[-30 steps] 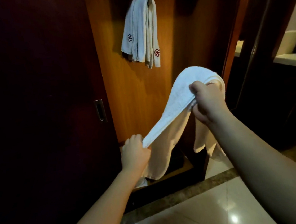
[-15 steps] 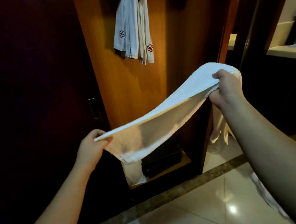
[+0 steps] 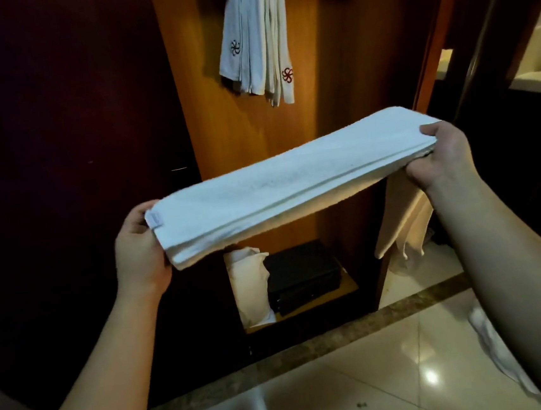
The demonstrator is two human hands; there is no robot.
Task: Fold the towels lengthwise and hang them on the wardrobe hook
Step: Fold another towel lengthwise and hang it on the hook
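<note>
I hold the long folded white terry towel (image 3: 293, 182) level before the open wooden wardrobe (image 3: 249, 134): left hand (image 3: 139, 247) and right hand (image 3: 440, 158) pinching its ends. Inside, white towels (image 3: 254, 37) hang; a black box (image 3: 302, 276) sits below.

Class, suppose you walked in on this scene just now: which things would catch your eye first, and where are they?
First, the long white folded terry towel, stretched level across the middle, the left hand gripping one end and the right hand the other. Next, the white towels with red flower emblems hanging at top centre against the orange wooden wardrobe panel.
</note>
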